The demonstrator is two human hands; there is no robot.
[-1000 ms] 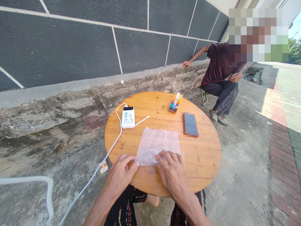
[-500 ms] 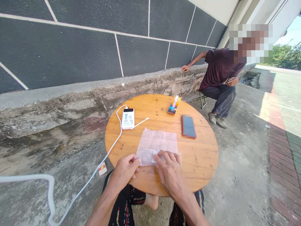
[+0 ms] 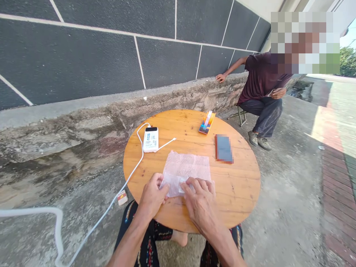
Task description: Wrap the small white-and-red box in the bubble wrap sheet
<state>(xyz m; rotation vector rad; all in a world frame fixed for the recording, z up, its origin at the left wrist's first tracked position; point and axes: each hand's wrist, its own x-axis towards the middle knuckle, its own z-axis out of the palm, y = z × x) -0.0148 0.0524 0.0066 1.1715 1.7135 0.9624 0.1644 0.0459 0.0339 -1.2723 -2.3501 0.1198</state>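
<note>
A sheet of bubble wrap [image 3: 187,168] lies flat on the round wooden table [image 3: 241,193]. My left hand [image 3: 152,194] pinches the sheet's near left corner. My right hand [image 3: 200,200] rests on the near edge of the sheet with its fingers bent and pressed down on it. Behind the sheet sit a white power bank [image 3: 150,139] with a white cable [image 3: 130,174], a dark phone [image 3: 223,148] to the right, and a small colourful box [image 3: 207,122] at the far side.
A seated person [image 3: 260,89] is at the far right, one hand on the concrete ledge [image 3: 83,118]. A dark tiled wall [image 3: 111,48] rises behind. The white cable runs off the table to the ground at left. A brick pavement [image 3: 336,193] lies to the right.
My left hand has shifted right and forward onto the bubble wrap's near left corner. My right hand has stayed on the near edge. The camera has wobbled slightly.
</note>
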